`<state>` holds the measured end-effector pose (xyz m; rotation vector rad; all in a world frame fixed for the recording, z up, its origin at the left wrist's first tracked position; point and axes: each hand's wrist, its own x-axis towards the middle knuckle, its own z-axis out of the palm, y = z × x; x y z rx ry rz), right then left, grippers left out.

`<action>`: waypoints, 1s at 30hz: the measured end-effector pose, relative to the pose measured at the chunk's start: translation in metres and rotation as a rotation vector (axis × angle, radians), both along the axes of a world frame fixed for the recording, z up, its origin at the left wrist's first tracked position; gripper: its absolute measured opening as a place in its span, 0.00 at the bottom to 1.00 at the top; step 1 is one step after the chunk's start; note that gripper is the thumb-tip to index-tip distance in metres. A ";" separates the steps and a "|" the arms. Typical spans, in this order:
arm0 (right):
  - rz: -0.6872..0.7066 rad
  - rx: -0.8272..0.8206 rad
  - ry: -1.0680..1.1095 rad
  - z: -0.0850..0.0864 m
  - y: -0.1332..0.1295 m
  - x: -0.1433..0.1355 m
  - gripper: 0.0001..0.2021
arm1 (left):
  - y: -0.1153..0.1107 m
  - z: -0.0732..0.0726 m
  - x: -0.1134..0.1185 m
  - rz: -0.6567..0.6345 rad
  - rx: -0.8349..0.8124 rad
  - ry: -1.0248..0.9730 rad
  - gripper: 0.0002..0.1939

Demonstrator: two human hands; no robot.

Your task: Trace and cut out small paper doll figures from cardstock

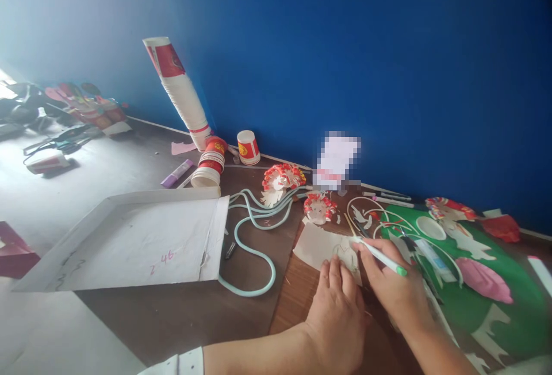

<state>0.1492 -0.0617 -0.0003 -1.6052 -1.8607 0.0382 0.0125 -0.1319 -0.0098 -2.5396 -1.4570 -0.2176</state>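
Observation:
A curved piece of white paper (pixel 314 247) lies on the brown wood-grain surface, with faint lines drawn near its right end. My left hand (pixel 338 314) rests on the paper's lower edge, its fingers stretched out. In my right hand (pixel 399 286) is a white marker (pixel 379 255) with a green end, held like a pen. The marker's other end reaches the right part of the paper; its exact tip is too small to make out. Just beyond the paper sits a red-and-white fringed paper flower (pixel 319 208).
A white box lid (pixel 125 243) and a looped pale-blue cable (pixel 272 268) lie left. Behind them lean stacked paper cups (pixel 185 102) near an upturned cup (pixel 248 148). Another fringed flower (pixel 282 178) stands by the blue wall (pixel 345 47). Right, a green sheet (pixel 466 323) bears paper scraps and a pink cutout (pixel 483 280).

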 end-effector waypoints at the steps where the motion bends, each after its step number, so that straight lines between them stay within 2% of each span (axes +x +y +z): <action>1: -0.005 0.018 -0.014 0.000 0.000 0.000 0.13 | 0.000 0.000 0.000 -0.001 0.001 -0.005 0.30; 10: -0.026 0.075 -0.067 -0.002 -0.001 -0.001 0.14 | 0.000 0.003 0.000 0.003 -0.011 0.010 0.31; 18: -0.042 0.055 -0.060 -0.001 -0.002 -0.002 0.14 | 0.001 0.001 0.000 -0.016 -0.038 0.007 0.30; 24: 0.103 0.059 0.041 -0.003 -0.003 -0.001 0.10 | 0.001 0.001 0.001 -0.004 -0.024 0.021 0.30; 30: 0.127 0.033 0.063 -0.003 -0.002 -0.006 0.08 | 0.000 0.000 0.001 -0.006 -0.029 0.022 0.31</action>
